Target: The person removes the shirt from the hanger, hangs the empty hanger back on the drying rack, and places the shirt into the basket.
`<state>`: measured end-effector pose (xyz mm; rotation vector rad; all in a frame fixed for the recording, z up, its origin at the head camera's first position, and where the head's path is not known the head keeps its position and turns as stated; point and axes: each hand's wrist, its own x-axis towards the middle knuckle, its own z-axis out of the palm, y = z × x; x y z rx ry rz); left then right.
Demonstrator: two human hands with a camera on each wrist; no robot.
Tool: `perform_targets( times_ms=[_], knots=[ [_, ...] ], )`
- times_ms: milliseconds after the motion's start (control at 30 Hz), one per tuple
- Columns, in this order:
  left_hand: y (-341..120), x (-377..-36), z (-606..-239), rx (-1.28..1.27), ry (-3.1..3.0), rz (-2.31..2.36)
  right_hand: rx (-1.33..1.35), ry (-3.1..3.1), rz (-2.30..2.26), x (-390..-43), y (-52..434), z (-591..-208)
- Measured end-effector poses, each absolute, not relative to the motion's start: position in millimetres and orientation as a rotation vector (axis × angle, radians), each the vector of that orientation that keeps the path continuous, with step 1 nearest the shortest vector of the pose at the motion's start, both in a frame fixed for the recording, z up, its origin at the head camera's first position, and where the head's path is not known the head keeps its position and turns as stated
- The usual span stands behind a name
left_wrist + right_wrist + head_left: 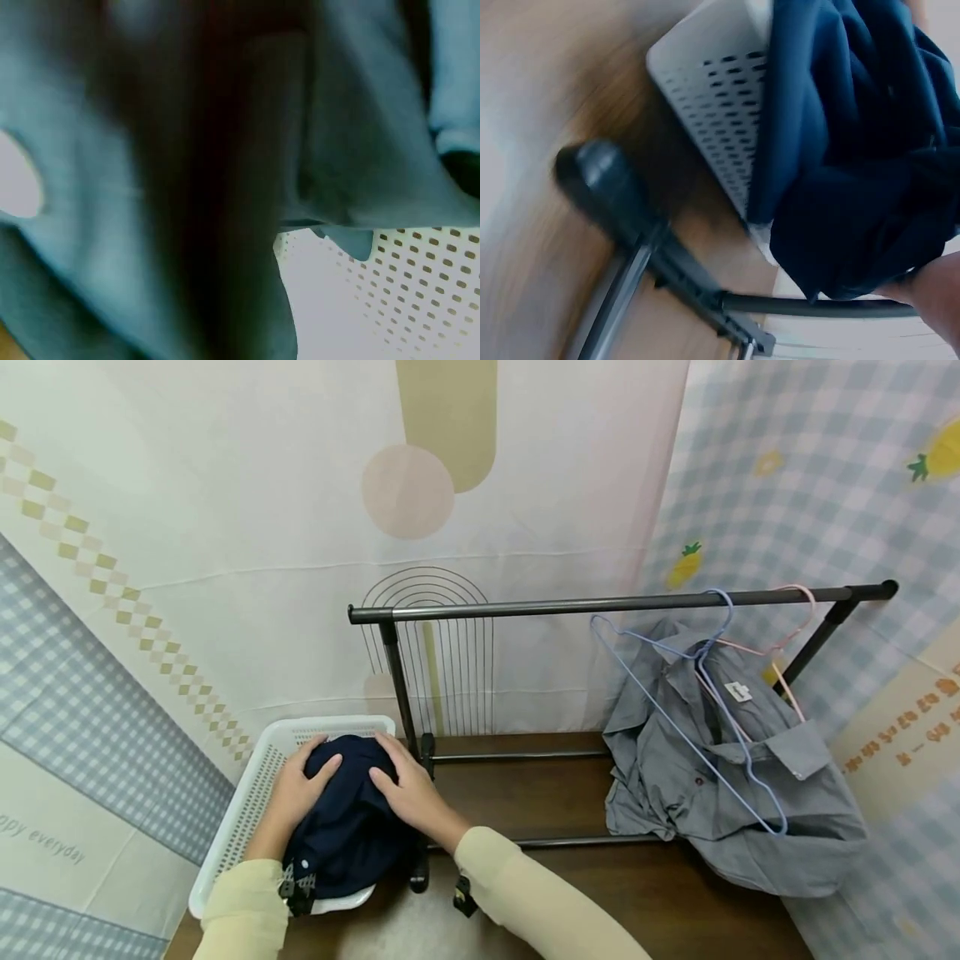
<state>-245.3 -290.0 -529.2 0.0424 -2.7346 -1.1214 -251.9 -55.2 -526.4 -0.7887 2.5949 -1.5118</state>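
Note:
A bunched navy garment (348, 835) lies over a white perforated basket (337, 724) at the lower left of the head view. My left hand (295, 793) holds its left side, thumb on top. On the other side, my right hand (411, 789) grips the cloth near the basket's right rim. The left wrist view is mostly filled by blurred folds of the garment (375, 157), with basket holes below. In the right wrist view the garment (870, 217) hangs over the basket's edge, and part of my right hand (937, 300) shows at its lower corner.
A black clothes rack (525, 608) stands right of the basket, its left foot (419, 868) close by. On its right end hang a blue hanger (652, 697), a pink hanger (789, 689) and a grey shirt (780, 852). Patterned curtains (262, 485) surround the space.

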Motion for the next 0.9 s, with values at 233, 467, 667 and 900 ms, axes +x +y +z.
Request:
perform_targets(
  times_ms=[233,467,667,900],
  knots=[
    [-286.3,-229.9,-521.4,0.021,-2.727,-1.017,-1.061,2.623,-1.438,-229.4,-9.4,-531.4],
    [-255.0,-210.8,-505.7,-0.163,-2.674,-0.861,-1.143,2.69,-1.483,-215.9,54.9,-544.1],
    [-227.7,-203.0,-501.8,-0.25,-2.759,-0.8,-1.123,2.756,-1.467,-211.4,102.5,-546.6],
    [-200.0,-197.7,-516.0,-0.376,-2.881,-0.603,-1.162,2.886,-1.336,-212.5,145.6,-547.9]
  ],
)
